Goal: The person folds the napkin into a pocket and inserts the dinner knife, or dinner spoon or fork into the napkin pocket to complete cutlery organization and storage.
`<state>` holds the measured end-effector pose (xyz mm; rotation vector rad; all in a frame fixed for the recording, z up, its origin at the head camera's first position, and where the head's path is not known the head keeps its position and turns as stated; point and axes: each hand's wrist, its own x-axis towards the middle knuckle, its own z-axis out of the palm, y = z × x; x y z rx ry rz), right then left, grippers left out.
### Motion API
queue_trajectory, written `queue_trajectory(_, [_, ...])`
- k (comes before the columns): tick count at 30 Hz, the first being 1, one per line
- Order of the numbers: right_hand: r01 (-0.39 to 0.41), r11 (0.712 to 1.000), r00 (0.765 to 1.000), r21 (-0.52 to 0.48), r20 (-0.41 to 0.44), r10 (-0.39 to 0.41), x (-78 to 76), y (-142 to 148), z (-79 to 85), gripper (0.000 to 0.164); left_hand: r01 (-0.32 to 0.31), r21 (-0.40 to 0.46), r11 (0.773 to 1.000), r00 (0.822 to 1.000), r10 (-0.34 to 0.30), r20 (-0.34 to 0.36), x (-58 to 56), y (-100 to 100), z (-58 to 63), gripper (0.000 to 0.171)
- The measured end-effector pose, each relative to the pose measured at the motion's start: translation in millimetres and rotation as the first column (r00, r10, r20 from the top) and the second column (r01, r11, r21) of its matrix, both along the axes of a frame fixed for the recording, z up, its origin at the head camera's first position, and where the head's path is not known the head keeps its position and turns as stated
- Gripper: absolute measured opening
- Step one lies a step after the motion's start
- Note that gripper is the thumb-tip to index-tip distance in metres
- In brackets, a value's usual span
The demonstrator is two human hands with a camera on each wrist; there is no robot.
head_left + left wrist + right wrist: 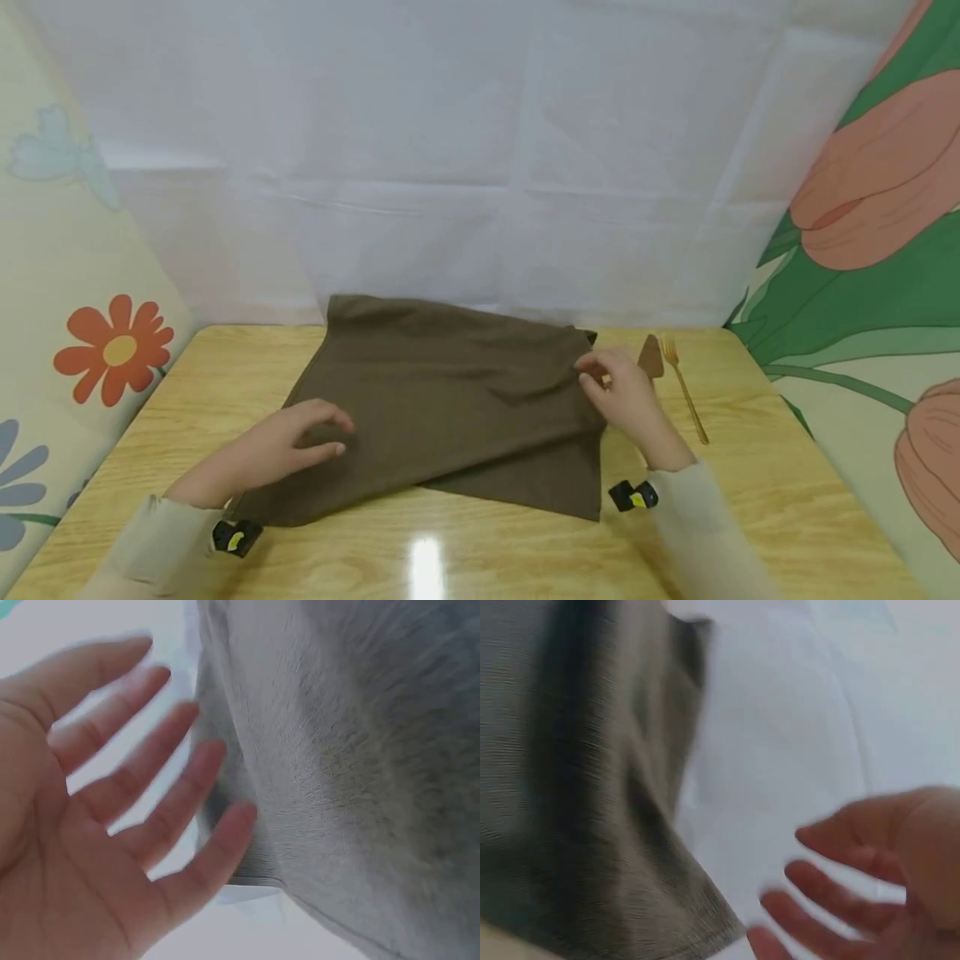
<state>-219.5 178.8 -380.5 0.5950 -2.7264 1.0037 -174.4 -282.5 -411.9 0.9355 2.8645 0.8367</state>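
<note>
A dark brown cloth (450, 392) lies on the table, folded over on itself with a lower layer showing at its front right. My left hand (288, 446) is over the cloth's left part, thumb and fingers spread apart and holding nothing. In the left wrist view the fingers of this hand (127, 802) are loosely extended beside the cloth (322, 765). At the cloth's right edge is my right hand (622, 392), its fingers gently bent. The right wrist view shows nothing between thumb and fingers of that hand (870, 877), with the cloth (607, 802) to its left.
Right of the right hand, a gold fork (686, 392) lies on the wooden table (780, 492). A brown triangular piece (651, 357) sits between them, partly hidden by the hand. Behind the table hangs a white sheet (420, 167), with flower-patterned panels (862, 183) at the sides.
</note>
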Motion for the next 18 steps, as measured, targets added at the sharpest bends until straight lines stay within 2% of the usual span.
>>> queue_trajectory(2, [-0.146, 0.98, 0.988, 0.136, -0.024, 0.15, 10.8, -3, -2.2, 0.014, 0.063, -0.038, 0.997, 0.997, -0.061, 0.044, 8.9, 0, 0.6, 0.027])
queue_trajectory(3, [-0.233, 0.953, 0.972, 0.195, 0.004, 0.237, 16.7, -4, -3.6, 0.014, 0.087, -0.06, 0.994, 0.993, -0.082, 0.085, 13.1, 0, 0.1, 0.031])
queue_trajectory(5, [-0.403, 0.868, 0.915, 0.29, 0.111, 0.388, 28.3, -7, -7.8, 0.018, 0.111, -0.112, 0.987, 0.98, -0.09, 0.177, 20.5, -1, -1.4, 0.039])
queue_trajectory(7, [-0.518, 0.784, 0.855, 0.344, 0.241, 0.459, 38.6, -11, -13.0, 0.024, 0.111, -0.152, 0.982, 0.968, -0.072, 0.241, 27.1, -2, -3.8, 0.047])
queue_trajectory(8, [-0.549, 0.752, 0.835, 0.366, 0.289, 0.469, 43.0, -13, -15.6, 0.028, 0.105, -0.165, 0.981, 0.965, -0.06, 0.254, 29.5, -3, -5.3, 0.05])
queue_trajectory(9, [-0.562, 0.729, 0.825, 0.391, 0.322, 0.464, 47.1, -14, -18.2, 0.031, 0.097, -0.173, 0.98, 0.967, -0.052, 0.251, 31.8, -3, -6.7, 0.053])
queue_trajectory(11, [-0.553, 0.698, 0.833, 0.454, 0.329, 0.445, 53.3, -16, -24.1, 0.034, 0.079, -0.183, 0.98, 0.973, -0.036, 0.228, 34.8, -4, -9.4, 0.057])
queue_trajectory(13, [-0.526, 0.688, 0.85, 0.5, 0.289, 0.44, 57.5, -16, -28.7, 0.029, 0.066, -0.191, 0.979, 0.982, -0.03, 0.187, 36.1, -4, -12.1, 0.059])
queue_trajectory(16, [-0.48, 0.686, 0.87, 0.546, 0.201, 0.449, 62.2, -16, -32.8, 0.02, 0.062, -0.203, 0.977, 0.99, -0.035, 0.134, 35.7, -6, -15.8, 0.058])
queue_trajectory(18, [-0.449, 0.694, 0.882, 0.563, 0.152, 0.446, 64.4, -15, -34.2, 0.023, 0.062, -0.217, 0.974, 0.995, -0.044, 0.086, 35.0, -9, -18.7, 0.056])
